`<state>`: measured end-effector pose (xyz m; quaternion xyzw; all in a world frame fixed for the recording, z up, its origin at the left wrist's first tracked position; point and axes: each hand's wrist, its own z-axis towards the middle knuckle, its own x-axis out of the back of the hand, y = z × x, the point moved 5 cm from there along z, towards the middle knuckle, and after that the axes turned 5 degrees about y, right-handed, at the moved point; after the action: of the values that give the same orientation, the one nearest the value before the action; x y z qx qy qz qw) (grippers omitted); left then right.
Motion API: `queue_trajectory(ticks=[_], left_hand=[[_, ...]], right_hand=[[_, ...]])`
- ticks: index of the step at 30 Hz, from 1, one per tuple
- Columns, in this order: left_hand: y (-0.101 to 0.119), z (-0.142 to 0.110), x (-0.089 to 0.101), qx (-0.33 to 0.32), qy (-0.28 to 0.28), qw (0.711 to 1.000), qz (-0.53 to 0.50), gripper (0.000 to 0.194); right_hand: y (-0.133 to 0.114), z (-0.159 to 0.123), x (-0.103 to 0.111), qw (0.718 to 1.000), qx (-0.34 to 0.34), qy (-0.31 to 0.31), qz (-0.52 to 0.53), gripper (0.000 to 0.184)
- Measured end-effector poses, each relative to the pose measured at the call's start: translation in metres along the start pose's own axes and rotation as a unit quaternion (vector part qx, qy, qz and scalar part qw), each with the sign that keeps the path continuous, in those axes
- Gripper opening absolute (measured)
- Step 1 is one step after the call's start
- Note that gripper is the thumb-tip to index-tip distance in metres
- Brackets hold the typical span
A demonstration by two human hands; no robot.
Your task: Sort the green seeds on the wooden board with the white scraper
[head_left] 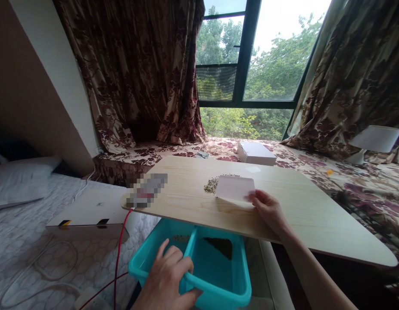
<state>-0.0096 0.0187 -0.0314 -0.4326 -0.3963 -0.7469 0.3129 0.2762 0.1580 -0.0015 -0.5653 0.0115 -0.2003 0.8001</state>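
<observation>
My right hand (269,211) pinches a white card (235,188) by its near corner, holding it on edge against the light wooden tabletop (299,202). A small heap of dark seeds (211,185) lies on the board just left of the card. My left hand (167,275) grips the near rim of a teal plastic bin (219,275) held below the table's front edge. The bin has two compartments; a pile of dark seeds (222,246) lies in the right one, and a few in the left.
A blurred-out object (147,189) sits at the table's left end with a red cable (119,254) hanging from it. A white box (256,153) rests on the floral window seat. A flat cardboard box (89,211) and white cords lie on the bed at left. A white lamp (372,142) stands at right.
</observation>
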Motion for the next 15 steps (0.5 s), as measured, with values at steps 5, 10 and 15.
queue_trajectory(ticks=[5, 10, 15], left_hand=[[0.0021, 0.0019, 0.0026, 0.015, 0.004, 1.000, 0.003, 0.019], [0.0031, 0.0031, 0.0047, 0.029, -0.007, 1.000, 0.001, 0.018], [0.0033, 0.0020, 0.0052, 0.027, -0.013, 1.000, 0.003, 0.016]], right_hand=[[-0.0016, -0.0025, 0.0044, 1.000, -0.006, -0.007, 0.011, 0.020], [-0.0045, -0.0044, 0.0071, 1.000, 0.000, 0.002, -0.002, 0.017], [-0.0044, -0.0057, 0.0065, 1.000, 0.004, 0.004, 0.004, 0.018]])
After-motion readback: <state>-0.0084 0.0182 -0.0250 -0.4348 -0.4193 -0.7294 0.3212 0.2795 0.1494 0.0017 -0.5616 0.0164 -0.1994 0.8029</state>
